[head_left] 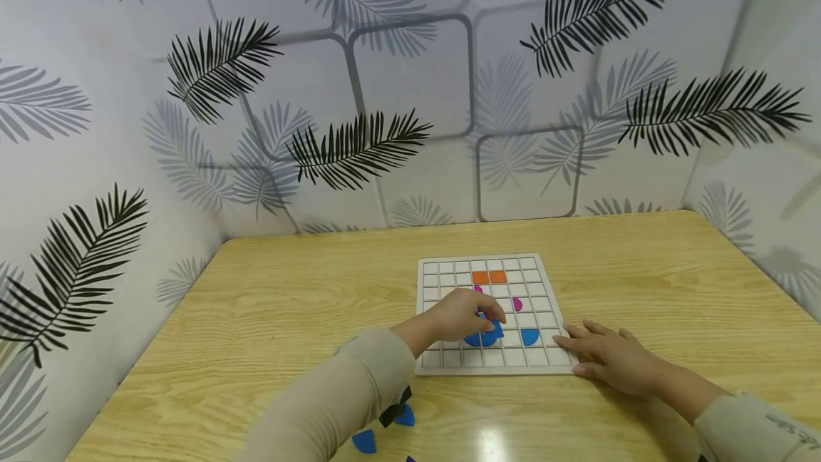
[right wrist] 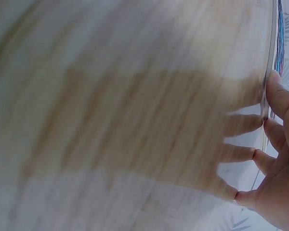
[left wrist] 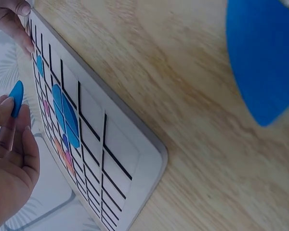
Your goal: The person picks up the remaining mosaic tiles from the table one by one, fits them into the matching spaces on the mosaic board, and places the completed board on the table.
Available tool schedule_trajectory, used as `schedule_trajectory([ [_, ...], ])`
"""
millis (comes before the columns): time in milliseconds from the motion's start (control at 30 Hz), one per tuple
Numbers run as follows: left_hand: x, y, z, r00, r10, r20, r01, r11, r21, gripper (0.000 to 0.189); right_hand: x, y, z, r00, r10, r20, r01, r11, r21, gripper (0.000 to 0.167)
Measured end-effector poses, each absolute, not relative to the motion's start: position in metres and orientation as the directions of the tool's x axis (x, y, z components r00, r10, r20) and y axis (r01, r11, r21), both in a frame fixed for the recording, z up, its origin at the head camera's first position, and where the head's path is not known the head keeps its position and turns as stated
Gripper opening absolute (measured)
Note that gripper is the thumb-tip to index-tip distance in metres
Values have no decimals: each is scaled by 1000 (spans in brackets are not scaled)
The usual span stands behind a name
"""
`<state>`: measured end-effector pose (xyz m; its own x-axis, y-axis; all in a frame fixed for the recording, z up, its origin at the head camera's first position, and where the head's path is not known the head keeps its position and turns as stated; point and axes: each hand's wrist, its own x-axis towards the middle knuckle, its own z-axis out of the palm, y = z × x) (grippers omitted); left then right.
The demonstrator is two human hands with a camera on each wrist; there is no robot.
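Note:
My left hand [head_left: 460, 314] is over the white gridded board [head_left: 436, 361] and pinches a blue tile [left wrist: 17, 99] between thumb and fingers. Below it, blue tiles [left wrist: 67, 115] lie together on the grid, partly hidden by the hand in the head view. Farther right on the board sits a blue quarter-round tile [head_left: 529, 336]. Two orange squares [head_left: 489, 276] lie near the far side, and a magenta half-round tile [head_left: 517, 304] is closer to the right edge. With fingers spread, my right hand [head_left: 612, 358] rests on the table and touches the board's right edge.
Loose blue tiles [head_left: 364, 441] lie on the wooden table [head_left: 308, 291] near the left forearm, one partly beneath the sleeve. A dark purple tip [head_left: 411, 458] shows at the bottom edge of the head view. Behind the table stands a leaf-patterned wall [head_left: 417, 91].

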<state>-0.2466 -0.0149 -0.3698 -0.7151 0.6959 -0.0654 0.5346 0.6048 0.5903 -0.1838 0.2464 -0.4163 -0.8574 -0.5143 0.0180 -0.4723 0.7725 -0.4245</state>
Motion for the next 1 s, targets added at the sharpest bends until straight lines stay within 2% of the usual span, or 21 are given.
schedule_trajectory([
  [400,-251,1,-379,-689,719,-87,578,619,531,9,-184,247,-417,-858,-513,18,-471,773,-425,50],
  [1000,-256,21,-389,-684,721,-111,626,658,419,9,-183,246,-416,-858,-512,26,-473,772,-425,49],
])
